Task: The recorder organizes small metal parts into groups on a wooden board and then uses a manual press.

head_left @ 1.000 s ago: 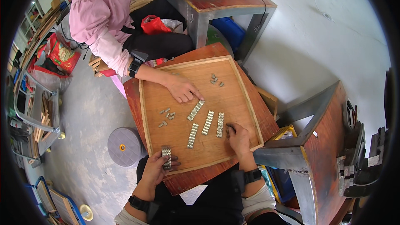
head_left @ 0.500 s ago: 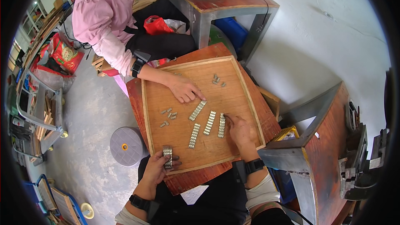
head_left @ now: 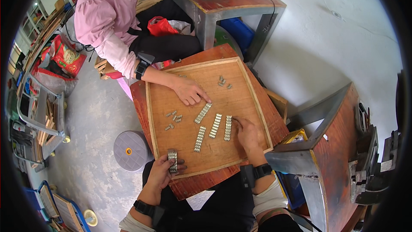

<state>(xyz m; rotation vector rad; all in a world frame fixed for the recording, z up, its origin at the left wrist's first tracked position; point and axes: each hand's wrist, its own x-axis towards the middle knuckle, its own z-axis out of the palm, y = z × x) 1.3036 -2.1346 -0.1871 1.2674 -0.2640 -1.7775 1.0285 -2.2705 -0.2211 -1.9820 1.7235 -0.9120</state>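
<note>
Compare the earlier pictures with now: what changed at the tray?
The right hand moved away from the body, its fingers going from beside the middle of the rightmost metal strip to near its far end; contact is unclear. Unchanged: the left hand holds a metal piece, the co-worker's hand rests by another strip, and the tray stays put.

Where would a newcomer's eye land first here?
The wooden tray, mid-picture on a reddish table, with four metal strips lying in it. A co-worker's hand reaches in from the far side to one strip's end, while the person's left hand grips another strip at the near left corner.
</note>
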